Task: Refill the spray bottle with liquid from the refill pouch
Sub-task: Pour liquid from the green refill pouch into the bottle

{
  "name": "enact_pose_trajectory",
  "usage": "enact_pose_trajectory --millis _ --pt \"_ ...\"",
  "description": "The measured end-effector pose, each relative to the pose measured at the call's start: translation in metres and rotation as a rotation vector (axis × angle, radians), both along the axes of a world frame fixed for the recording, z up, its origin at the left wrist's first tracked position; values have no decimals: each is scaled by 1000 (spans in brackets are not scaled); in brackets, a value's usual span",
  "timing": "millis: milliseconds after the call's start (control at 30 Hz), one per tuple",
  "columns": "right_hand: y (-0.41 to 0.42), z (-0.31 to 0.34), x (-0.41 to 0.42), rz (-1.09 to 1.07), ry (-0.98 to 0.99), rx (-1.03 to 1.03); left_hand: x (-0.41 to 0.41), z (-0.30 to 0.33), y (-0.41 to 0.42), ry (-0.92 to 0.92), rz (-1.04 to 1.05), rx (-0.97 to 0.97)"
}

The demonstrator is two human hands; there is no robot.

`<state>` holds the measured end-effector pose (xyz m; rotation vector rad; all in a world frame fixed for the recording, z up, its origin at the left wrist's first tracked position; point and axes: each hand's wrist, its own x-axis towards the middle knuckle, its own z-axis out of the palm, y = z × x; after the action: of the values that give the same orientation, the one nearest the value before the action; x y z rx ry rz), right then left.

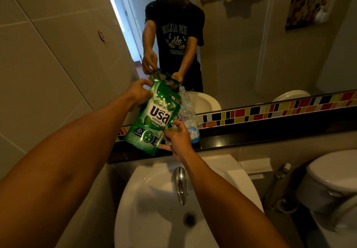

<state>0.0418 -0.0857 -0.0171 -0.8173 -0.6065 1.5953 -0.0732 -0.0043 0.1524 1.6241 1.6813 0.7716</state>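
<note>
A green refill pouch (154, 118) with white lettering is held tilted above the dark ledge, its top corner leaning right toward a clear plastic bottle (190, 124). My left hand (140, 95) grips the pouch's upper left edge. My right hand (176, 139) holds the pouch's lower right corner, in front of the bottle. The bottle stands upright on the ledge with an open neck and no spray head on it; blue liquid shows at its base. Whether the pouch's spout is open cannot be told.
A dark stone ledge (251, 133) runs under the mirror with a coloured tile strip (270, 112). Below is a white sink (154, 209) with a chrome faucet (180, 184). A toilet (332, 178) stands at the right. Tiled wall is on the left.
</note>
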Motion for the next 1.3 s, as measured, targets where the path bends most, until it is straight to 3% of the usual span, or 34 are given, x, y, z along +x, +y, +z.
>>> enact_pose_trajectory --millis 200,467,833,967,1300 --pt "4 -7 4 -25 -69 -22 -6 -19 -3 -35 7 49" --pt "24 -31 19 -59 -311 -36 -16 -57 -11 -241 48 81" --pt "39 -24 34 -132 -709 161 -39 -100 -27 -677 144 17" --pt "48 -19 25 -154 -851 234 -59 -103 -27 -757 127 6" --pt "73 -19 -50 -46 -885 232 -127 -113 -28 -813 265 79"
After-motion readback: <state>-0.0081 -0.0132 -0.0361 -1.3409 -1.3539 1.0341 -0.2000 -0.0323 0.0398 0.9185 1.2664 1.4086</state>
